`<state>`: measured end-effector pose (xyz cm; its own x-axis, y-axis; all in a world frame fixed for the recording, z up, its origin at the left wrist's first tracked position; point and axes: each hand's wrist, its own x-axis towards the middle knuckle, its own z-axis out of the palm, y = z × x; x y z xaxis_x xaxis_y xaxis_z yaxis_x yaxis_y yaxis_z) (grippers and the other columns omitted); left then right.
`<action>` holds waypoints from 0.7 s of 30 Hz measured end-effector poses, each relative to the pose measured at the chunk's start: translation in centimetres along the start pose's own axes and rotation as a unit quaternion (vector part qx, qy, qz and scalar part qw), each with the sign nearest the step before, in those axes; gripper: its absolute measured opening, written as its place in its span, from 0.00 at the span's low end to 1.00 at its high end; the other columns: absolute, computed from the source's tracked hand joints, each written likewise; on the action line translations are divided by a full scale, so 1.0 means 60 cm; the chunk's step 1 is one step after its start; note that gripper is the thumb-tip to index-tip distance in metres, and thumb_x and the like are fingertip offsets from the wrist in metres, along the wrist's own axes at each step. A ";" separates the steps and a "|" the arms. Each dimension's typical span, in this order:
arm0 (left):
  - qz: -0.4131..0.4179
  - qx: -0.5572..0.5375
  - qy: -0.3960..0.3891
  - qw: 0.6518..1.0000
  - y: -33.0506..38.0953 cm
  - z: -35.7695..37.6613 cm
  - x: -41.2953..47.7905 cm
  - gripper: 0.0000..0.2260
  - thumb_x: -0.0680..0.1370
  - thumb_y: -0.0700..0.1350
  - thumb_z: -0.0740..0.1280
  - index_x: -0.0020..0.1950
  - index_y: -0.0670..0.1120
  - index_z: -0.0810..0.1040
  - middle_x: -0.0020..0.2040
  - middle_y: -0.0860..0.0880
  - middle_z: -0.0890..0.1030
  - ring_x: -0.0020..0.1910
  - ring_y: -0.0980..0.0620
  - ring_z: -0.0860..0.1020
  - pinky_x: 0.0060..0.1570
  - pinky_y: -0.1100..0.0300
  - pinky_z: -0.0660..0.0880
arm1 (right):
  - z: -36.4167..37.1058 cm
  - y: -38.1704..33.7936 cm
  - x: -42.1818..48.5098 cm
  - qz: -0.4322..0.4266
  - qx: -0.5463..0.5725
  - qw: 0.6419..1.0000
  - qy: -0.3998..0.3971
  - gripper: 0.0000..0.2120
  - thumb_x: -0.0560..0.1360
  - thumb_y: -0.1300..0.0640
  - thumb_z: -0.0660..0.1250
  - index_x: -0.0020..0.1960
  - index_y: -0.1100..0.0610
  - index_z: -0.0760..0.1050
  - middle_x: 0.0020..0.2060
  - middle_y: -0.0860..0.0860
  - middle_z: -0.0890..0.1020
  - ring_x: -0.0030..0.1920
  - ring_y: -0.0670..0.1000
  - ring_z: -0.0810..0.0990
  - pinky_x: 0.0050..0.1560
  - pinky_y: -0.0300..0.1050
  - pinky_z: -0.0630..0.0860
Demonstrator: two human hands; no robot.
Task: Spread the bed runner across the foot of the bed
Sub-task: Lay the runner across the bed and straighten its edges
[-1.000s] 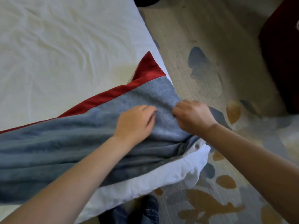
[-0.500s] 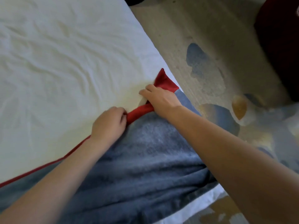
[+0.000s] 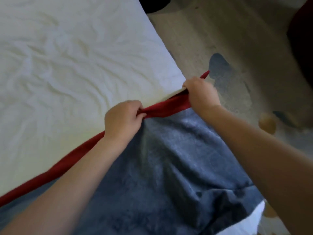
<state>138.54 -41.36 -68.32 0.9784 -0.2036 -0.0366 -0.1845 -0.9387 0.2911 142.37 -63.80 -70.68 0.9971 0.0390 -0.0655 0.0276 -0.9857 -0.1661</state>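
Red edging of the bed runner (image 3: 169, 167) is bunched in both our fists: our left hand (image 3: 122, 119) is closed tight on the red border, and our right hand (image 3: 200, 94) is clamped on it nearer the mattress corner, the red tip poking out past the fingers. The runner's grey-blue face lies rumpled over the foot of the bed (image 3: 76, 65), whose white sheet is creased. Beside it is a beige carpet (image 3: 237, 48) with dark and ochre blotches. One runner, two hands.
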 end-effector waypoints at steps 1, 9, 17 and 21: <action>0.008 -0.005 0.013 1.000 0.007 -0.006 0.009 0.04 0.75 0.49 0.67 0.44 0.50 0.79 0.41 0.52 0.79 0.42 0.49 0.77 0.36 0.59 0.64 | -0.005 0.006 0.016 0.016 0.011 1.000 0.023 0.10 0.71 0.70 0.59 0.46 0.61 0.76 0.44 0.58 0.79 0.43 0.62 0.78 0.36 0.50 0.73; -0.008 -0.044 -0.023 0.999 0.028 0.027 0.054 0.10 0.78 0.50 0.62 0.57 0.50 0.77 0.54 0.49 0.78 0.48 0.48 0.78 0.44 0.56 0.72 | 0.007 0.010 0.063 -0.029 0.060 0.997 -0.034 0.28 0.74 0.70 0.58 0.70 0.51 0.65 0.65 0.54 0.71 0.54 0.62 0.78 0.47 0.56 0.77; -0.121 0.008 -0.144 0.982 0.011 0.066 0.101 0.02 0.73 0.42 0.67 0.45 0.46 0.78 0.42 0.47 0.79 0.46 0.43 0.78 0.41 0.55 0.72 | 0.072 0.014 -0.004 0.078 0.037 0.995 -0.058 0.14 0.78 0.60 0.63 0.63 0.58 0.69 0.58 0.56 0.74 0.56 0.59 0.76 0.41 0.49 0.68; -0.084 0.044 -0.052 0.994 0.000 0.072 0.114 0.04 0.75 0.42 0.67 0.42 0.42 0.78 0.42 0.42 0.78 0.46 0.38 0.77 0.41 0.53 0.70 | 0.085 0.017 -0.012 0.129 0.060 0.987 -0.069 0.09 0.79 0.60 0.61 0.58 0.60 0.74 0.56 0.57 0.76 0.56 0.59 0.76 0.42 0.47 0.66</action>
<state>144.81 -43.94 -72.71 0.9819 -0.0646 -0.1783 -0.0306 -0.9819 0.1871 141.33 -64.01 -75.83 0.9504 -0.1798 -0.2536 -0.2422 -0.9397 -0.2415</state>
